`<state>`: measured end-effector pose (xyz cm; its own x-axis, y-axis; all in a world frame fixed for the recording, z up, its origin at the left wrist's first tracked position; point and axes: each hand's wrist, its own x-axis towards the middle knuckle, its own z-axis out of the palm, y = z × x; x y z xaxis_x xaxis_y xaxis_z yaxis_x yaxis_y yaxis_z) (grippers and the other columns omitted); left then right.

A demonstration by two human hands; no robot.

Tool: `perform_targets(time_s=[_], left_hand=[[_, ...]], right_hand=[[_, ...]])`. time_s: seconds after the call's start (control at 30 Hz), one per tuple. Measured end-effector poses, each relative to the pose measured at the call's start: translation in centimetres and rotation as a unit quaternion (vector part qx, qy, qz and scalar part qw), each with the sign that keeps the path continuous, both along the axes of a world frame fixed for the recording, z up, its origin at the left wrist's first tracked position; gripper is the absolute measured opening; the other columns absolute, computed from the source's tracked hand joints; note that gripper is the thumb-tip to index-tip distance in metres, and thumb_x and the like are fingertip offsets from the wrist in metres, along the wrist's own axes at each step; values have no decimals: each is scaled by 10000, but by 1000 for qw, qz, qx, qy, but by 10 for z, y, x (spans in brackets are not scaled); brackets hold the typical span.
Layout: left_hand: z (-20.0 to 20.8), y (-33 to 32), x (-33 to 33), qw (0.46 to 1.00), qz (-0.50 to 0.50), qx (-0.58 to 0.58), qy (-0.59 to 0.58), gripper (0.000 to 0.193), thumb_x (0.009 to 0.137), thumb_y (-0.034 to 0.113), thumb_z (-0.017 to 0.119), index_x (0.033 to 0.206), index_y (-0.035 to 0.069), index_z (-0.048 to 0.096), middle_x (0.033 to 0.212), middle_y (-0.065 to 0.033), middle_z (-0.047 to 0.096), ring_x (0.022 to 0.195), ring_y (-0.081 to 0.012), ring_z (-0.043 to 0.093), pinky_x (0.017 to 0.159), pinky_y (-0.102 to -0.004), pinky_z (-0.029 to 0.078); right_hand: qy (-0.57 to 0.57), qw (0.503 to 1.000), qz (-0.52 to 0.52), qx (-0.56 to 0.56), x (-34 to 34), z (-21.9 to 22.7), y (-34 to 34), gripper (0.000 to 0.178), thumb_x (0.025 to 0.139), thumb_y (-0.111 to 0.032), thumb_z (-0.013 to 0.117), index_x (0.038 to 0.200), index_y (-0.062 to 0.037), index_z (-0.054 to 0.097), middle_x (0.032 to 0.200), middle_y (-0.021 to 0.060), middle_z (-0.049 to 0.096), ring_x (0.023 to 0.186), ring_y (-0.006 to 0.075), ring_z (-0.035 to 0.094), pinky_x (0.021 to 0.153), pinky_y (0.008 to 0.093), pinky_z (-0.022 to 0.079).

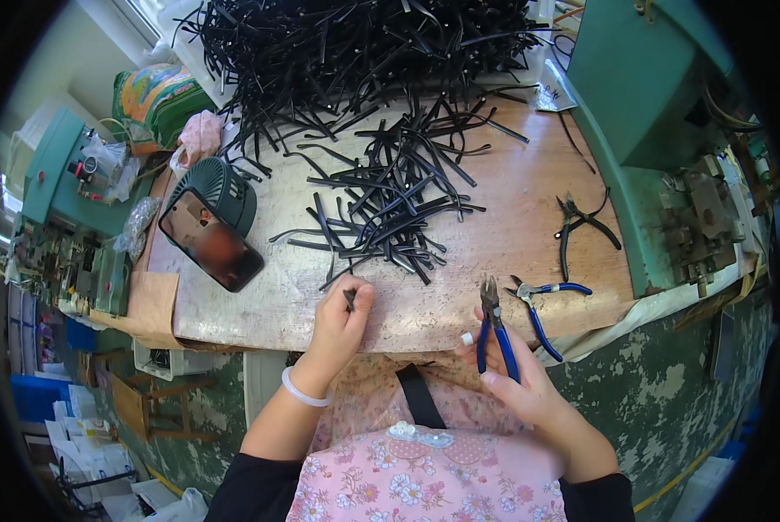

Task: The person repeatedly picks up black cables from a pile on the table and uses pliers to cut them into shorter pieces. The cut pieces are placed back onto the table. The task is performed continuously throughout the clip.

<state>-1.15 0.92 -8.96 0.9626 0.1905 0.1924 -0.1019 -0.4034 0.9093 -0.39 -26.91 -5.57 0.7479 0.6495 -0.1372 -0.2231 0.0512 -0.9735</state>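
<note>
Two hands of mine are at the near edge of the table [512, 183], both full; my left hand [339, 320] is clenched, thumb uppermost, round a dark bit [350, 300] whose end alone pokes out of the fist, so I cannot tell its length; a white band [305, 389] rings that wrist.

My right hand [522, 380] grasps blue-handled pliers [492, 311]; the handles lie against my palm and fingers, the metal nose points away from me, over the table, and the whole tool sits to the right of my left fist, well apart from it; one finger wears a white cap [467, 338].

The loose black strips [398, 196] lie straight ahead, beyond my left fist, crossing one another every which way, the nearest just past my knuckles; behind them a great heap [364, 52] of the same rises from a white tray [200, 74].

A second blue pair [527, 293] rests open just right of the pliers I hold; a black pair [572, 214] lies farther off, near the green machine [642, 87]; on my left, a phone [209, 242] leans against a fan [238, 205].
</note>
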Motion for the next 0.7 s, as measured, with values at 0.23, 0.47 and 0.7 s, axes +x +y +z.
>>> perform_targets(time_s=[0.23, 0.47, 0.7], left_hand=[[62, -18, 3, 933, -99, -328, 114, 493, 1053, 451, 296, 677, 141, 369, 566, 11, 359, 440, -64, 216, 411, -223, 204], [75, -23, -4, 919, -136, -342, 138, 492, 1058, 438, 285, 681, 133, 372, 547, 18, 346, 447, -67, 219, 419, -228, 204], [77, -25, -7, 929, -145, -325, 106, 495, 1053, 456, 283, 688, 131, 363, 547, 22, 335, 472, -73, 236, 443, -234, 223]], right_hand=[[-410, 884, 21, -224, 3, 36, 10, 676, 747, -232, 747, 1386, -182, 532, 1093, 176, 533, 984, 352, 555, 852, 434, 457], [-543, 793, 49, -272, 0, 54, 16, 643, 719, -226, 746, 1339, -205, 579, 1093, 130, 529, 974, 300, 530, 839, 421, 388], [-542, 796, 65, -262, 3, 53, 14, 674, 701, -194, 756, 1348, -208, 569, 1041, 120, 539, 935, 292, 544, 785, 394, 434]])
